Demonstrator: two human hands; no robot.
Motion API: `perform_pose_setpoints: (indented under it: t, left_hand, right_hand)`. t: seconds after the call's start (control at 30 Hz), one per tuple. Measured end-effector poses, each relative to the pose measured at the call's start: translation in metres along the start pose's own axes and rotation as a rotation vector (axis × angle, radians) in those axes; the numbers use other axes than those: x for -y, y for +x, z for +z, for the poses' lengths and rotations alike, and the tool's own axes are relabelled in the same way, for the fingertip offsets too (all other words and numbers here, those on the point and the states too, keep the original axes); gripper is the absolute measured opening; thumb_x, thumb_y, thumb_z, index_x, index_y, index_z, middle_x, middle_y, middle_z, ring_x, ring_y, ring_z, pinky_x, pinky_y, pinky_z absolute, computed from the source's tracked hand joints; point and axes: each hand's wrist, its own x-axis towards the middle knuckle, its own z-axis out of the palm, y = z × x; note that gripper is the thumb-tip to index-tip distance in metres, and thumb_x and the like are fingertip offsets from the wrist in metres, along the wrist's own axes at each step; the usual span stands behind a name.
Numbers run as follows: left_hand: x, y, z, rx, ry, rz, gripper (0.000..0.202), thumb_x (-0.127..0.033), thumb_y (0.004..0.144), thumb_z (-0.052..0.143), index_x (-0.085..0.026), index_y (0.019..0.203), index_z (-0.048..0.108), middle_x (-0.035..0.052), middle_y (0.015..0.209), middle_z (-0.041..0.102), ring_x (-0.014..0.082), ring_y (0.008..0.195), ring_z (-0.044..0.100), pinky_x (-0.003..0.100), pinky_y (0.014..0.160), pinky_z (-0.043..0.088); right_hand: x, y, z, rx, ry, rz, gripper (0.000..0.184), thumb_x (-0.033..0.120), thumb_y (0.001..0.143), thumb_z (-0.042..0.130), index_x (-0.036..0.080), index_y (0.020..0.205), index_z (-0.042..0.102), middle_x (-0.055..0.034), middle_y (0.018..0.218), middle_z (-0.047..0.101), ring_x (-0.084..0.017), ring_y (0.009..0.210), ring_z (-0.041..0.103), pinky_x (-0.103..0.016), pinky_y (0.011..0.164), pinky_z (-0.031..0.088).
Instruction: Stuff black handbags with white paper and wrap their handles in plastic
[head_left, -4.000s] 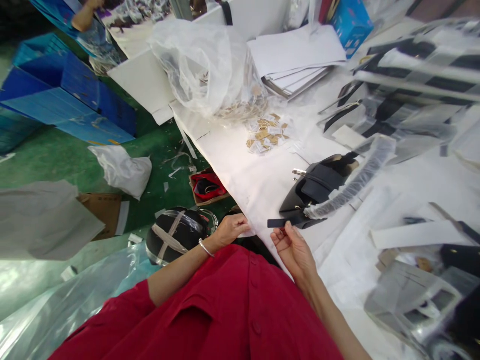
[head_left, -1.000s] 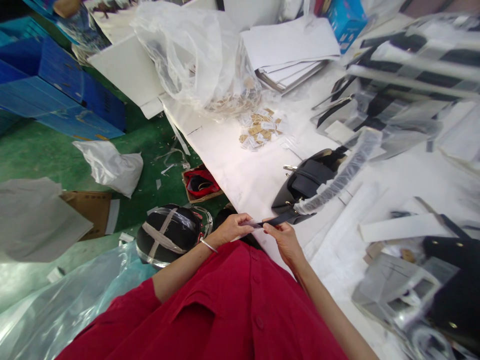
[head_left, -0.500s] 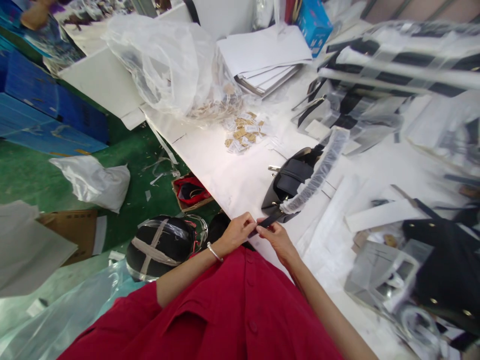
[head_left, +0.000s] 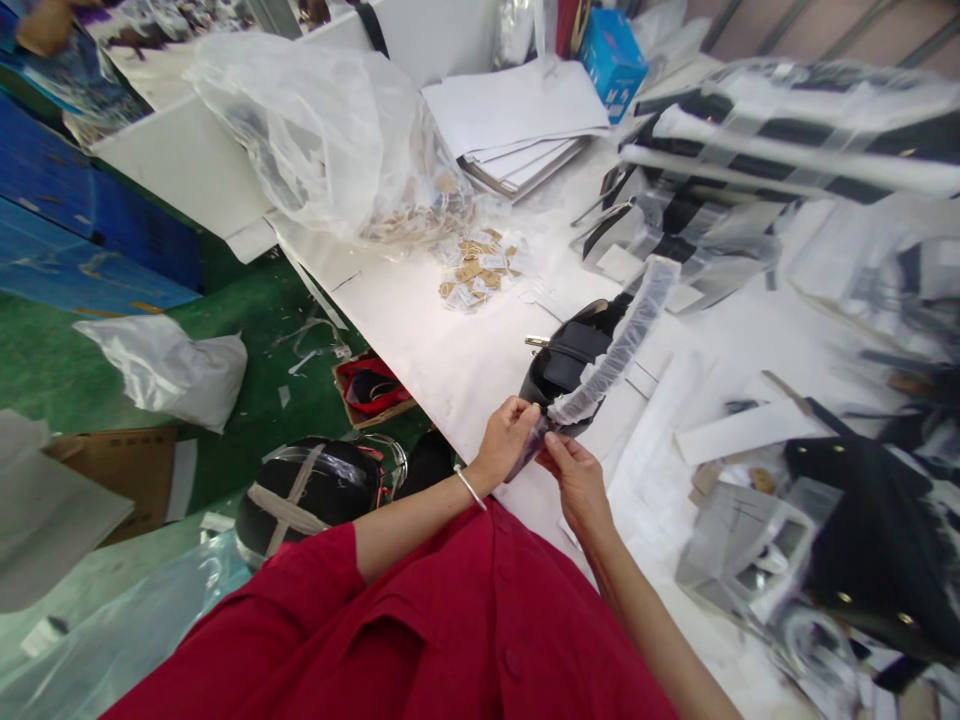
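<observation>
A black handbag stands on the white table near its front edge, its top open. Its handle arches over it, wrapped in whitish film. At the bag's near end, a dark strap with a glossy look hangs between my hands. My left hand pinches it from the left, close to the handle's base. From the right, my right hand closes its thumb and fingers on the strap, just below the bag. The fingertips hide part of the strap and where it joins the bag.
Tan and white tags lie beyond the bag, beside a large clear plastic bag. White sheets are stacked behind. Wrapped black bags fill the back right; a tape dispenser sits at right. A taped black bundle lies left, below the table.
Both hands have moved up the strap, closer to the handbag. Before, the strap was stretched out toward my body; now it hangs by the bag's near end.
</observation>
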Motion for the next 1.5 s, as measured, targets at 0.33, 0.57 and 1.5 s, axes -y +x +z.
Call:
perform_pose_setpoints:
  t: [0.33, 0.57, 1.5]
  left_hand:
    - [0.016, -0.013, -0.014, 0.08, 0.015, -0.065, 0.025, -0.039, 0.077, 0.066, -0.017, 0.075, 0.053, -0.006, 0.062, 0.049, 0.008, 0.056, 0.044, 0.02, 0.054, 0.034]
    - [0.003, -0.022, -0.013, 0.064, 0.539, 0.302, 0.008, -0.023, 0.088, 0.056, -0.018, 0.09, 0.062, -0.0026, 0.071, 0.059, 0.0102, 0.064, 0.055, 0.022, 0.064, 0.045]
    - [0.005, -0.017, -0.012, 0.347, -0.092, -0.298, 0.052, -0.07, 0.08, 0.053, -0.018, 0.079, 0.049, -0.0024, 0.062, 0.055, 0.0096, 0.047, 0.051, 0.021, 0.046, 0.039]
  right_hand:
    - [0.007, 0.002, 0.006, -0.077, -0.109, -0.002, 0.042, 0.054, 0.06, 0.081, 0.015, 0.066, 0.069, -0.0011, 0.057, 0.065, -0.014, 0.052, 0.059, -0.028, 0.055, 0.054]
    - [0.019, 0.003, 0.014, -0.149, -0.325, -0.095, 0.041, 0.055, 0.066, 0.075, 0.015, 0.064, 0.069, -0.001, 0.054, 0.065, -0.015, 0.051, 0.061, -0.026, 0.051, 0.052]
    - [0.012, 0.008, 0.021, -0.028, -0.281, -0.192, 0.046, 0.063, 0.067, 0.068, 0.02, 0.056, 0.059, 0.0034, 0.05, 0.054, -0.011, 0.049, 0.044, -0.026, 0.05, 0.036]
